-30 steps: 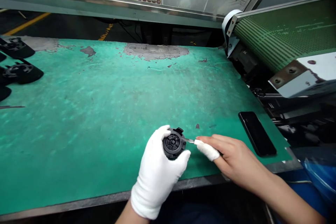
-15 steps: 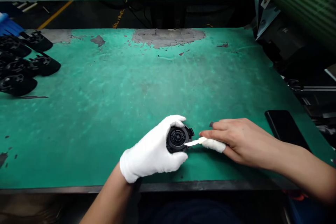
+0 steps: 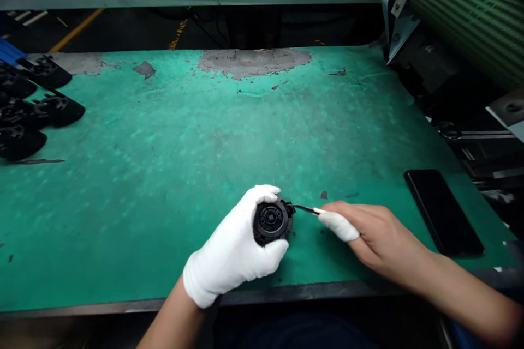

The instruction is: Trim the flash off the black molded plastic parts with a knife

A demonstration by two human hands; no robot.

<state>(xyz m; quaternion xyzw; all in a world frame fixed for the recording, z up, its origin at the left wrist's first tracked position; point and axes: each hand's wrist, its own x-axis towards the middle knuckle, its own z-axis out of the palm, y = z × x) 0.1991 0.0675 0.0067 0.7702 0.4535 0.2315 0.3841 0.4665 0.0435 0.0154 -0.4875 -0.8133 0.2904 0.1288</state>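
In a white glove, my left hand is wrapped round a round black plastic part, whose ringed face is turned up toward me. My right hand, bare but for a white cover on the thumb, pinches a slim craft knife. Its narrow blade looks dark now and points left, with the tip at the small tab on the part's upper right edge. Whether the tip touches the tab I cannot tell. Most of the knife's handle is hidden in my fingers.
A black phone lies on the worn green table right of my hand. Several black plastic parts stand at the far left beside a blue bin. A green ribbed conveyor belt overhangs the back right corner.
The knife blade has moved from the part's lower right face to the tab at its upper right edge and turned from bright to dark. My view has shifted slightly right.
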